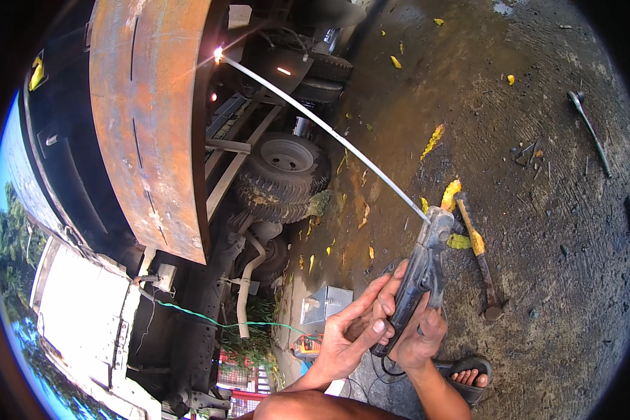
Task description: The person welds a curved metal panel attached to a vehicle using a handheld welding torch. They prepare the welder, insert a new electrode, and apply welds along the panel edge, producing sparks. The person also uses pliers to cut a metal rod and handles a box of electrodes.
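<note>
Both my hands are on a black welding electrode holder point(416, 280). My right hand point(421, 336) wraps its handle from the right side. From the left, my left hand point(360, 318) presses its fingers and thumb against the same handle. A long pale grey welding rod point(329, 133) is clamped in the holder's jaws and slants up to the left. Its far tip glows brightly at the edge of a curved, rusty steel plate point(147, 126), with sparks around it. Several dark slots run along the plate's face.
Behind the plate are a truck's wheel point(283, 171) and frame rails. A hammer point(486, 276) and a ratchet wrench point(591, 133) lie on the wet, leaf-strewn concrete. A metal box point(327, 303) stands left of my hands. A green wire point(224, 324) crosses at lower left. A sandalled foot point(469, 376) is at lower right.
</note>
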Tool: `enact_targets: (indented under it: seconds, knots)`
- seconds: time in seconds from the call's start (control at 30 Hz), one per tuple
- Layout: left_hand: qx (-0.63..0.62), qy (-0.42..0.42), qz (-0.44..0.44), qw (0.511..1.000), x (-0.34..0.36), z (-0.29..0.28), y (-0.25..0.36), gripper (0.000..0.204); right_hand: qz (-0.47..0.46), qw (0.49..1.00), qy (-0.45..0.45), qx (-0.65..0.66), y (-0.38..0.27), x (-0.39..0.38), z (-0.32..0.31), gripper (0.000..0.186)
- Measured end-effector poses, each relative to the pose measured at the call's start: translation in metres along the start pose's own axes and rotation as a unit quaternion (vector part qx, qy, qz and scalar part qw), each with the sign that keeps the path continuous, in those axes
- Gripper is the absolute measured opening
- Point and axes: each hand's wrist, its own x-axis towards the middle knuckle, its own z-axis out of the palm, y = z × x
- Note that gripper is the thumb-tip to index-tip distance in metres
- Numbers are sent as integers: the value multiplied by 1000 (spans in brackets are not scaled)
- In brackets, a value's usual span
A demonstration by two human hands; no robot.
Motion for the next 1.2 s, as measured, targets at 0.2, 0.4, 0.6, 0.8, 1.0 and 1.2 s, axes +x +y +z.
enact_targets:
  seconds: [0.2,0.4,0.6,0.8,1.0,1.2]
  knots:
    - [3,1,4,1000,1,0,1,62,1,1000,-1,4,0,1,-1,82]
    - [23,6,18,1000,-1,-2,1,61,12,1000,-2,13,1,0,1,81]
    - [20,-5,8,1000,4,1,-4,62,-66,996,31,55,12,-2,-5,73]
    - [3,16,9,1000,2,3,-2,63,-40,997,30,65,11,-4,-7,72]
    - [-13,11,18,1000,-2,-3,-4,57,-8,999,8,40,8,-4,-2,78]
    - [-6,20,32,999,-2,-5,-6,56,-6,999,16,33,7,-2,3,79]
